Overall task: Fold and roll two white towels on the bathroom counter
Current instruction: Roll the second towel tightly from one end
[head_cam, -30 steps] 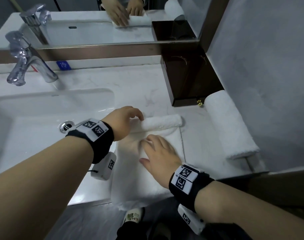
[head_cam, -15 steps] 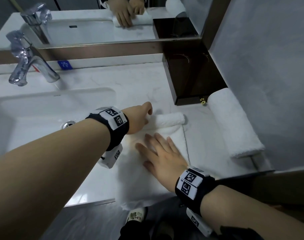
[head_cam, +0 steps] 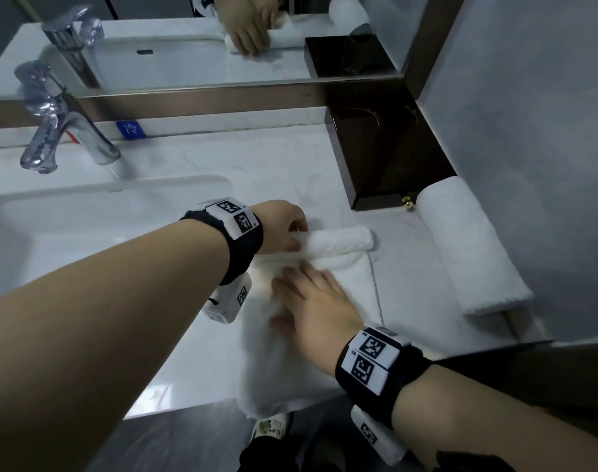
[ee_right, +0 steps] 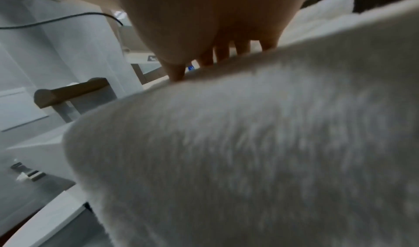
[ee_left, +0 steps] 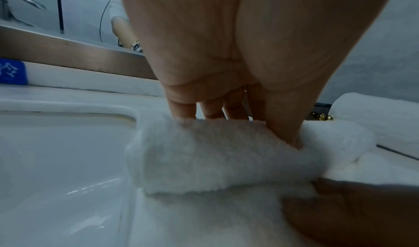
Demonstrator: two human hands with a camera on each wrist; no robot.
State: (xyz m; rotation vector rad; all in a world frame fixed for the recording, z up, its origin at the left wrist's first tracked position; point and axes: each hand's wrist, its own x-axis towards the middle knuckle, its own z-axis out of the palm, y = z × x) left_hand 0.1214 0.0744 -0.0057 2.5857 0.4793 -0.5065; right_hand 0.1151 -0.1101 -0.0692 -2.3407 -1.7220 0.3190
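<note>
A white towel [head_cam: 301, 366] lies lengthwise on the marble counter [head_cam: 256, 165], its near end hanging over the front edge. Its far end is wound into a small roll [head_cam: 338, 240] [ee_left: 217, 154]. My left hand [head_cam: 284, 229] grips the roll's left part, fingers over the far side and thumb [ee_left: 285, 125] on the near side. My right hand [head_cam: 311, 298] lies flat with straight fingers on the unrolled part just before the roll. In the right wrist view the towel [ee_right: 260, 143] fills the frame. A second white towel [head_cam: 467, 243], rolled up, lies at the right by the wall.
The sink basin [head_cam: 86, 233] sits left of the towel, with a chrome faucet [head_cam: 62, 127] behind it. A dark brown box [head_cam: 386, 158] stands at the back right, beside the rolled towel. A mirror [head_cam: 205, 39] runs along the back. The grey wall [head_cam: 529, 131] bounds the right side.
My left hand has shifted right along the roll and closed round it. The right hand stays flat on the towel, moved slightly left and nearer.
</note>
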